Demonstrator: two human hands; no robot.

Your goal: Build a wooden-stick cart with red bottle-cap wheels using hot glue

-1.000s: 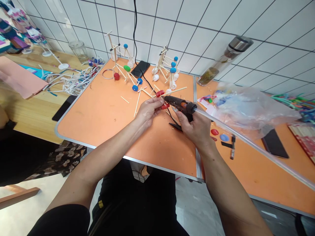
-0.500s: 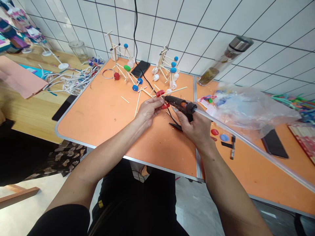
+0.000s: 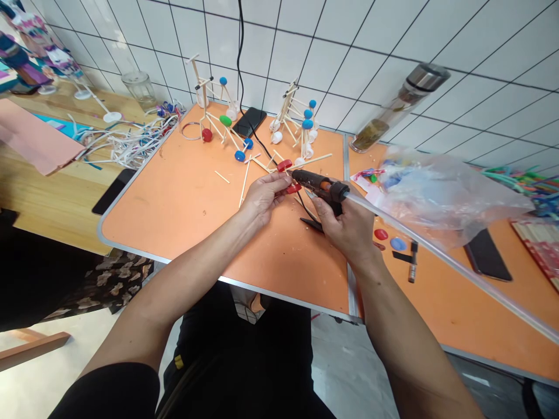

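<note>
Between the fingertips of my left hand (image 3: 265, 198) is a small piece with two red bottle caps (image 3: 285, 165) joined by a short stick, mostly hidden by the fingers. My right hand (image 3: 349, 227) is wrapped round a black hot glue gun (image 3: 321, 185). Its nozzle is right at the red caps; whether it touches them I cannot tell. A long clear glue stick (image 3: 437, 250) runs out of the gun's back to the lower right. Loose thin wooden sticks (image 3: 245, 185) lie just beyond my left hand.
Stick models with coloured caps, one at the back left (image 3: 225, 121) and one at the back centre (image 3: 301, 116), stand near a phone (image 3: 250, 122). A black cable (image 3: 241, 52) hangs down the tiled wall. Right are a plastic bag (image 3: 454, 192), a tilted glass bottle (image 3: 393, 113) and loose caps (image 3: 397, 244).
Both hands, the glue gun and the red caps hold the same position. At the far left, the dark-clothed person beside the wooden table has shifted slightly.
</note>
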